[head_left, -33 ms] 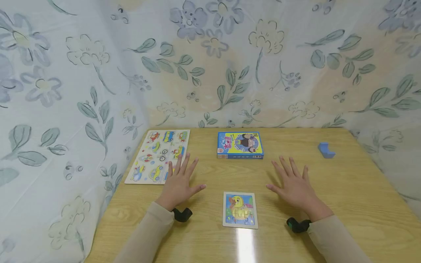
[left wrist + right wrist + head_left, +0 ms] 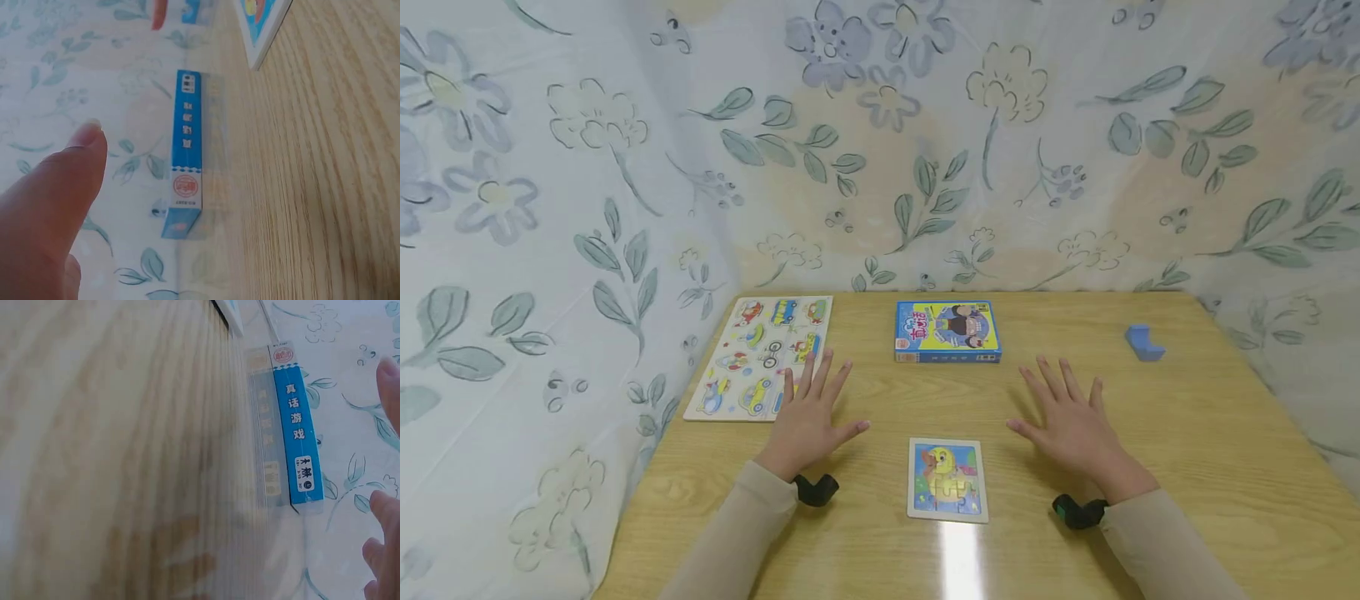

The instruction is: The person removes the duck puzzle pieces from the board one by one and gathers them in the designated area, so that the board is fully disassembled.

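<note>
My left hand [image 2: 808, 429] is held palm down with its fingers spread, overlapping the lower right corner of a wooden puzzle board with vehicle pictures [image 2: 741, 337]. On the other side, my right hand [image 2: 1075, 429] has its fingers spread too and holds nothing. Between the two hands, a small square duck jigsaw puzzle [image 2: 947, 479] lies flat, its pieces inside a pale frame. The left wrist view shows the left thumb [image 2: 62, 181] extended, and a corner of the duck puzzle [image 2: 259, 31] at the top. Fingers of the right hand [image 2: 389, 531] enter the right wrist view from its right edge.
A blue and yellow game box [image 2: 947, 331] lies beyond the hands, toward the back of the wooden table [image 2: 880, 550]. At the back right sits a small blue notched block [image 2: 1144, 344]. Floral cloth [image 2: 880, 167] hangs behind the table and along its left side.
</note>
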`<state>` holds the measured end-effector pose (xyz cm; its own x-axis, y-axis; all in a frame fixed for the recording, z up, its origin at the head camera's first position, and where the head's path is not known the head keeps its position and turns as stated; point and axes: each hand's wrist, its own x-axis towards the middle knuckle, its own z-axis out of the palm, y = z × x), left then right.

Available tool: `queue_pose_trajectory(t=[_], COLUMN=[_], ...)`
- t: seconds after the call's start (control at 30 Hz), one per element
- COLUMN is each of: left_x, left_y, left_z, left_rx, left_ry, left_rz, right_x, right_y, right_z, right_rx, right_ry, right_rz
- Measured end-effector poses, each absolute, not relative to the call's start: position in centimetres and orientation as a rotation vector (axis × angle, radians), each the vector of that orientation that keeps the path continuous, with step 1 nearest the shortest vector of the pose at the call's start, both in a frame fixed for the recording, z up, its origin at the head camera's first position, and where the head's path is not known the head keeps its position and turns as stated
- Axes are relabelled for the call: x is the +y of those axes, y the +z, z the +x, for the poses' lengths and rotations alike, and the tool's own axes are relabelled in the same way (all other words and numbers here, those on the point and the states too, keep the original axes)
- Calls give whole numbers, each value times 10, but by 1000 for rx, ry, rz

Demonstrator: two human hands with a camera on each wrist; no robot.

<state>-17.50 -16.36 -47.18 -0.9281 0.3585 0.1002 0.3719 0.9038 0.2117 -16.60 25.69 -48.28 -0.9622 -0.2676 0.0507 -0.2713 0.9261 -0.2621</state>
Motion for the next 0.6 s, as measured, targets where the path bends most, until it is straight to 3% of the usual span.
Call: queue_pose_trajectory(t=[0.2,0.37,0.6], left_x=[-160,-141,-99], left_y=[-475,-480,-515], left_z=[-173,-157,-140], left_rx=[-2951,-2854,-2966], left_ry=[-382,-598,-844], left_rz=[-566,-650,-865], right_x=[242,190,140], right_y=[-479,-480,-502], right_z=[-167,-151,-137], right_rx=[-2907,-2697,-2891], right_ry=[485,690,897], right_rz=[455,677,873])
